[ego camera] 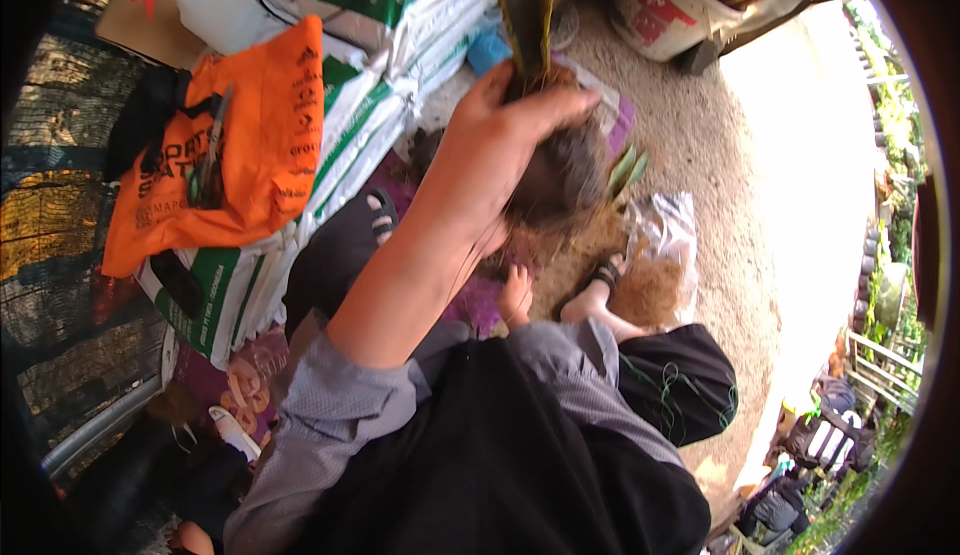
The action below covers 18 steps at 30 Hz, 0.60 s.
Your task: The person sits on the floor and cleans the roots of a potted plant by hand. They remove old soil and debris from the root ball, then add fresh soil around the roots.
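My left hand is raised and wraps around the base of a snake plant, whose dark leaf with yellow edges points up out of the grip. Below the fingers hangs a dark, rounded root ball with loose brown fibres. Lower down, between my knees, my right hand is beside a purple sheet strewn with fibre; whether it pinches anything cannot be told. A clear plastic bag of brown fibre lies by my sandalled foot. Green thread lies loosely over my trouser knee.
Stacked printed sacks rise at the left, topped by an orange bag, a spray bottle and a black phone-like object. A white bucket stands ahead. Green leaves lie on sandy ground. Another person's shoe shows lower left.
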### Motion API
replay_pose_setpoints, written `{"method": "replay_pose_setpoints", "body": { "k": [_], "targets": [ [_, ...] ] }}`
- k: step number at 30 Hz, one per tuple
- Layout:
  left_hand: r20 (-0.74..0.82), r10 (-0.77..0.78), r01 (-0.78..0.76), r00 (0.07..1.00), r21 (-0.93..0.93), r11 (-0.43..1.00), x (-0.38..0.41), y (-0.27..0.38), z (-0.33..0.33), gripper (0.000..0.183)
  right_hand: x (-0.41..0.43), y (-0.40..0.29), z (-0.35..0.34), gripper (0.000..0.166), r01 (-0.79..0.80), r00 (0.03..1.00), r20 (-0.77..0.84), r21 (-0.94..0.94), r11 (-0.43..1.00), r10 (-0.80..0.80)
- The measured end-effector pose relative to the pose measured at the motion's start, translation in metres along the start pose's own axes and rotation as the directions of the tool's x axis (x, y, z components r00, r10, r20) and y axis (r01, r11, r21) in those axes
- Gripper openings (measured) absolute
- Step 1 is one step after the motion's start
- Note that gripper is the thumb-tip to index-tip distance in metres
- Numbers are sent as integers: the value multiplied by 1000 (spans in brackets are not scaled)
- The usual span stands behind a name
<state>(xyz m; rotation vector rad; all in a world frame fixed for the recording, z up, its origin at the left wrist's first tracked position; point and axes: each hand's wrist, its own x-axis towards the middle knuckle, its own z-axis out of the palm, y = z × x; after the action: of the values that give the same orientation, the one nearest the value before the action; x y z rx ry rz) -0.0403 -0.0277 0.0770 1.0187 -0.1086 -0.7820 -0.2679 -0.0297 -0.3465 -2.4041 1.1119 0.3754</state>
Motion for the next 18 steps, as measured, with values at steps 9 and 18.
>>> {"method": "replay_pose_setpoints", "body": {
  "k": [9,18],
  "targets": [
    [-71,52,-45,996,100,994,1,6,-13,25,12,-3,7,22,-76,992,-108,-167,983,59],
    [-69,-74,77,995,39,996,6,-2,-13,27,26,6,6,13,108,991,-58,-151,983,-118]
  ]
}}
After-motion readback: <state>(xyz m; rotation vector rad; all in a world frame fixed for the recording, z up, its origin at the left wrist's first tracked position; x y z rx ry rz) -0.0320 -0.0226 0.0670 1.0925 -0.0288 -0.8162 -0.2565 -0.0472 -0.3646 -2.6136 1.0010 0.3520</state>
